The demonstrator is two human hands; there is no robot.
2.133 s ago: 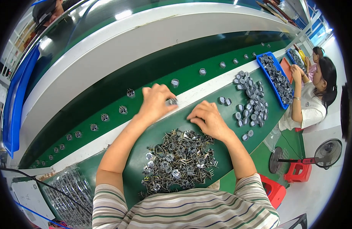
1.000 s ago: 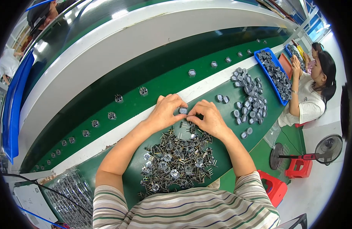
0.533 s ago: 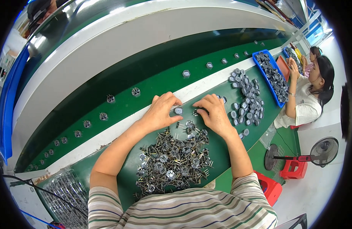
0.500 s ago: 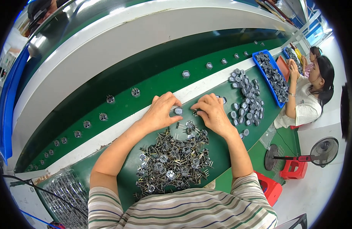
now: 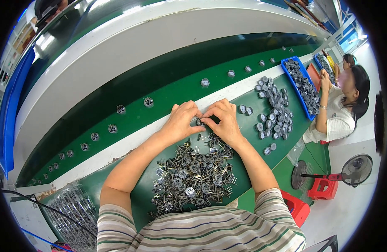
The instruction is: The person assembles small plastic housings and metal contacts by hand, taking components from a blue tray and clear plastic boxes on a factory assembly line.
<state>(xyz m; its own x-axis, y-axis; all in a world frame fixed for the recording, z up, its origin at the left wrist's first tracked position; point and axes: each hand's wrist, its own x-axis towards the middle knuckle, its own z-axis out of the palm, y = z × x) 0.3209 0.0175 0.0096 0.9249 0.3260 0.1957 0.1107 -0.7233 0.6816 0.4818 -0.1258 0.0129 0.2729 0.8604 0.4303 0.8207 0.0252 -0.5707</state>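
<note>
In the head view my left hand [image 5: 181, 120] and my right hand [image 5: 223, 122] meet above the near edge of the belt. Fingers and thumbs of both pinch round a small grey round housing with a dark pronged part [image 5: 200, 122] at it, largely covered by the fingertips. How far the two pieces fit together cannot be made out. Just below my hands spreads a heap of dark pronged parts [image 5: 191, 176] with metal pins and clear pieces. To the right of my right hand lie loose grey round housings [image 5: 275, 119], two of them [image 5: 245, 110] apart from the others.
Along the green belt [image 5: 176, 90] stand several spaced units, such as a grey housing [image 5: 205, 82]. A blue tray [image 5: 303, 88] of grey housings stands at the right, near a seated co-worker [image 5: 344, 101]. Clear plastic trays [image 5: 71, 210] are stacked at lower left; a fan [image 5: 356, 168] stands right.
My right hand has moved left with the pronged part and now meets my left hand at the grey housing. Before, the hands were apart. The co-worker's hand has shifted slightly.
</note>
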